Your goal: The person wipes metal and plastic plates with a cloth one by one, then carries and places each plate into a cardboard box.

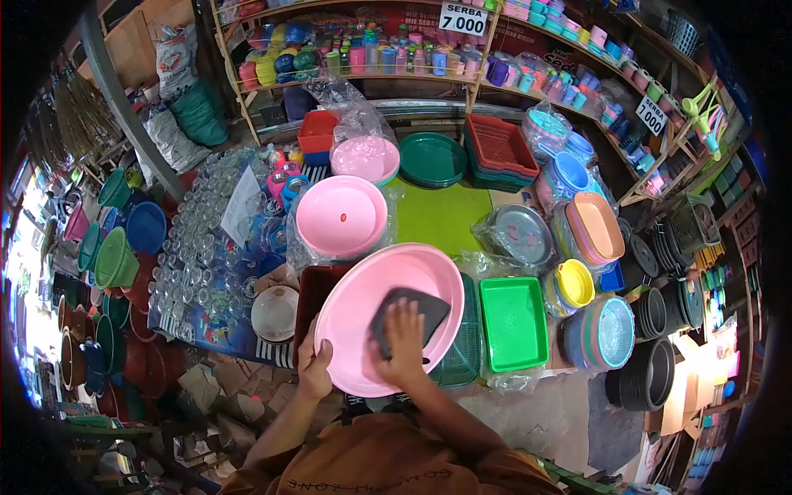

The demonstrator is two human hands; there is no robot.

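A large pink plastic basin (pixel 351 330) is tilted up in front of my body, its inside turned toward me. My left hand (pixel 315 369) grips its rim at the lower left, with the thumb over the edge. Against the inside of the basin lies a dark grey cloth (pixel 433 309), blurred by motion. My right hand (pixel 402 340) presses on this cloth with its fingers stretched over it, holding it to the basin's surface. Part of the cloth is hidden beneath the hand.
Behind the basin stands a stack of pink basins (pixel 342 216) in plastic wrap. To the right are a green tray (pixel 513 323) and a yellow bowl (pixel 575 283). Many glass jars (pixel 194 239) cover the left table. Shelves (pixel 363 76) of plastic goods line the back.
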